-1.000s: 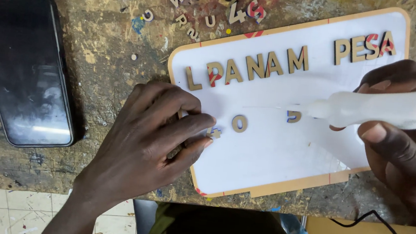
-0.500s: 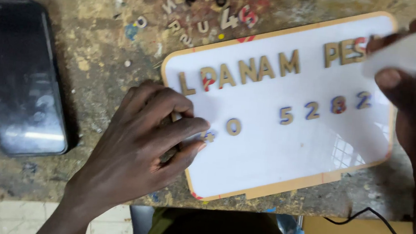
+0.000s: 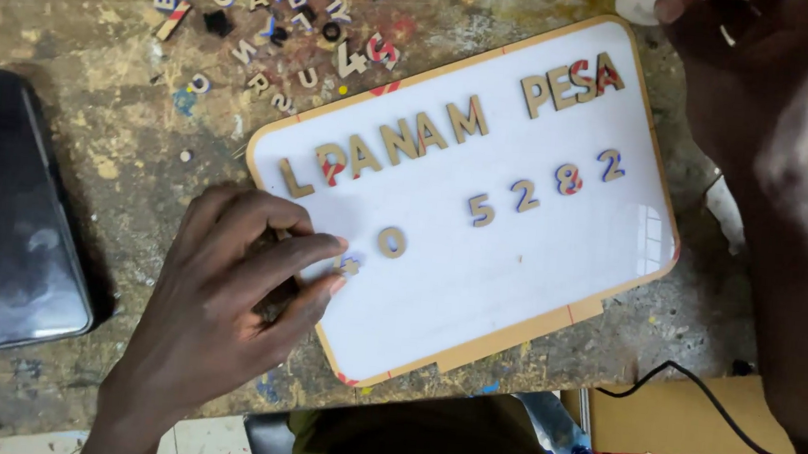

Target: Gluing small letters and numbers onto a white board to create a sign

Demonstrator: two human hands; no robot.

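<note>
Your left hand (image 3: pixel 231 309) lay nearest you, palm down over the near-left corner of the white board (image 3: pixel 476 292), fingers curled but closed on nothing, with the index and middle fingertips (image 3: pixel 335 262) pressing a small wooden piece (image 3: pixel 350 267) flat onto the board. That piece sat just left of the wooden "0" (image 3: pixel 391 242) and below the row of letters (image 3: pixel 382 147). To set it well, you needed to hold it down squarely, keep it level with the "0" and leave the same gap as the digits (image 3: pixel 544 183) farther along the board showed; a light, steady press looked wiser than a shove, since a slide would have skewed it. Your wrist came in from the near edge, bent slightly toward the board.

Your right hand (image 3: pixel 758 73) was beyond the board's far-right corner, raised off the tabletop (image 3: pixel 137 155) and wrapped around a white object (image 3: pixel 643 0), mostly cut off by the frame, so what it was I could not tell. The forearm ran along the board's right side.

Left of the board lay a dark phone (image 3: pixel 11 212); beyond its far-left corner, loose letters (image 3: pixel 276 21) were scattered.
</note>
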